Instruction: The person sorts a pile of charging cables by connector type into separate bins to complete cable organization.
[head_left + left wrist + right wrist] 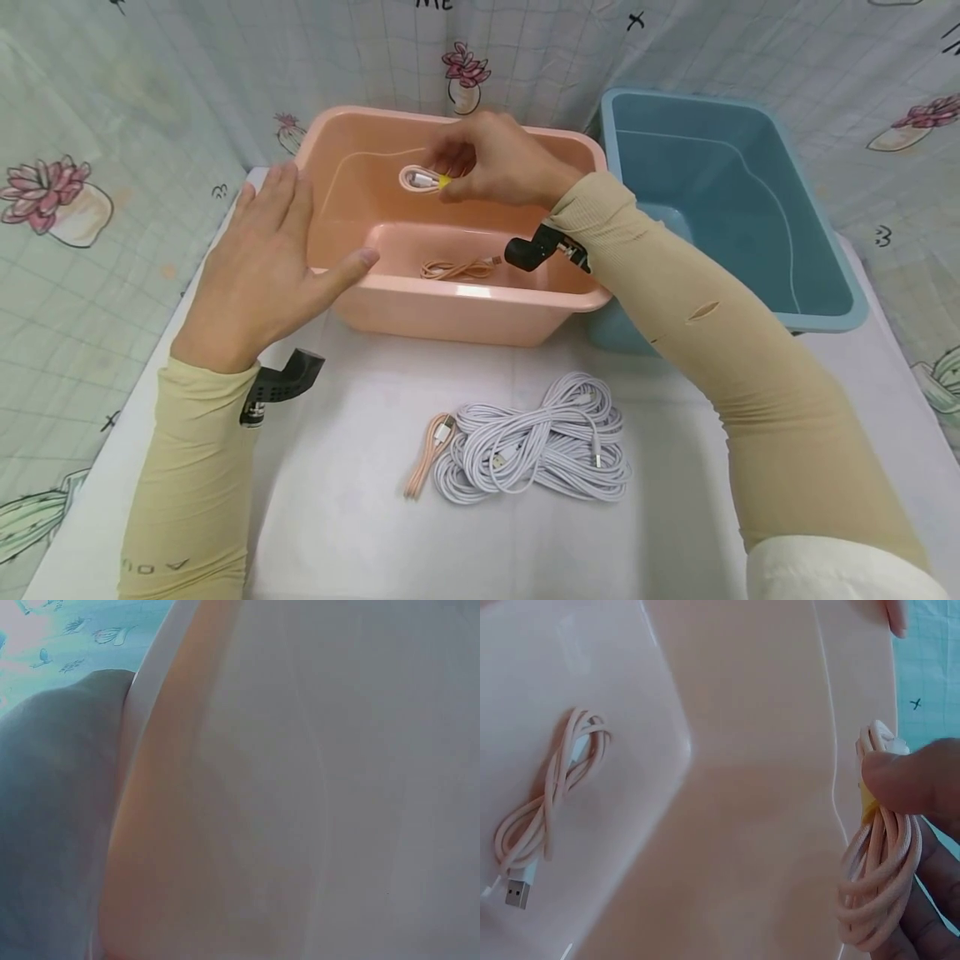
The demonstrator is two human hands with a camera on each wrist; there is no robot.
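My right hand [501, 162] pinches a coiled pink USB cable [881, 877] with a yellow tie, held above the inside of the pink bin [450, 327]. Thumb and fingers close on it near the tie, as the right wrist view shows. Against the left end of that bin lies my left hand [258, 258], fingers straight, thumb reaching over the front rim. On the bin's floor rests another coiled pink cable [555, 787], its USB plug showing. The left wrist view shows mostly the bin wall [247, 825] close up.
A blue bin [712, 150] stands to the right, beside the pink one. In front, on the white tabletop [337, 533], lie several bundled white cables [540, 442] with one pink cable [429, 454] at their left. A patterned cloth [360, 58] hangs behind.
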